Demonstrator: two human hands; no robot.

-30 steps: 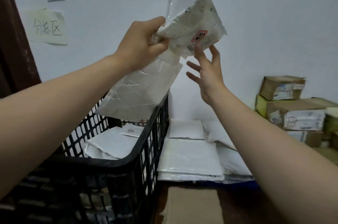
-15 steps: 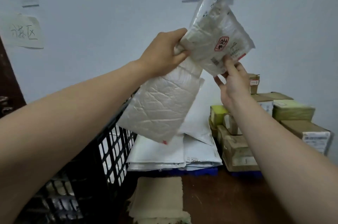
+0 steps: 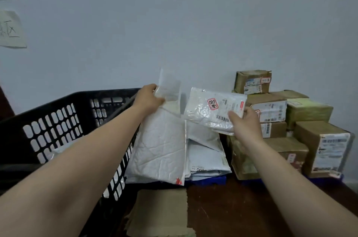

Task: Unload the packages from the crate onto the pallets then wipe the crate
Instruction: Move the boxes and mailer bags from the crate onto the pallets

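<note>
**1. Hands.** The left hand [image 3: 149,97] is closed in a grip on the top edge of a white padded mailer [image 3: 160,145]. The mailer hangs just right of the black crate [image 3: 58,120], its lower part in front of the crate's right wall. A pale strip [image 3: 168,85] stands up above this hand (flap or second thin packet: cannot be told). The right hand [image 3: 244,122], farther right of the crate, pinches the right end of a silvery packet [image 3: 211,109], thumb on top beside the barcode. This packet bears a red stamp, is tilted, and is clear of the mailer.

**2. Counts.**
- Hands: two, both holding a package.
- Crate: one.
- Loose white mailers [image 3: 207,155]: one flat stack just right of the crate, at least three layers. The exact number cannot be told.
- Cartons [image 3: 271,109]: at least six, stacked well right of the crate against the wall.
- Cardboard sheet [image 3: 160,213]: one, on the floor at the crate's near right corner.
- Paper notes [image 3: 11,29]: two, on the wall above the crate's left end.

**3. Containers.** The crate is lattice-walled and open-topped. One white package [image 3: 62,149] shows inside it above the left forearm; the rest of the interior is hidden. A blue pallet [image 3: 211,180] right of the crate carries the mailer stack.
</note>
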